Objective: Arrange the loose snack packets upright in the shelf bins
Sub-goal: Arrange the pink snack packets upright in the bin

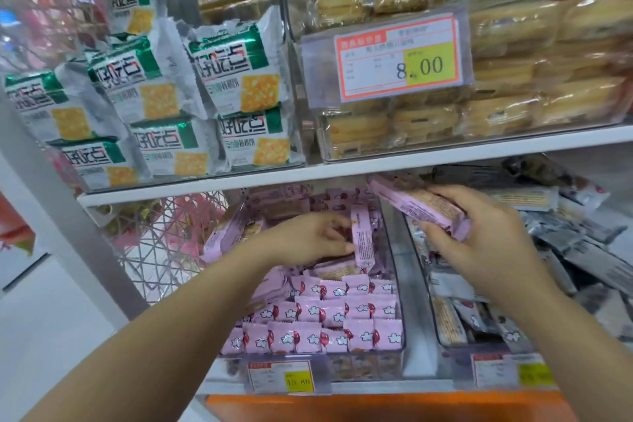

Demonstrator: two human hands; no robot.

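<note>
A clear bin (399,325) on the lower shelf holds several pink snack packets (329,315), standing in rows at the front and lying loose further back. My left hand (308,236) reaches into the back of this bin and pinches one pink packet (362,233) that stands upright. My right hand (486,233) grips a small stack of pink packets (421,207), held flat above the gap between this bin and the one to its right.
To the right, a bin (442,336) holds grey and white packets (582,250) in a loose heap. The upper shelf (342,173) just above my hands carries green-and-white cracker bags (239,75) and a clear box of cakes (513,79). A wire basket (164,243) hangs at the left.
</note>
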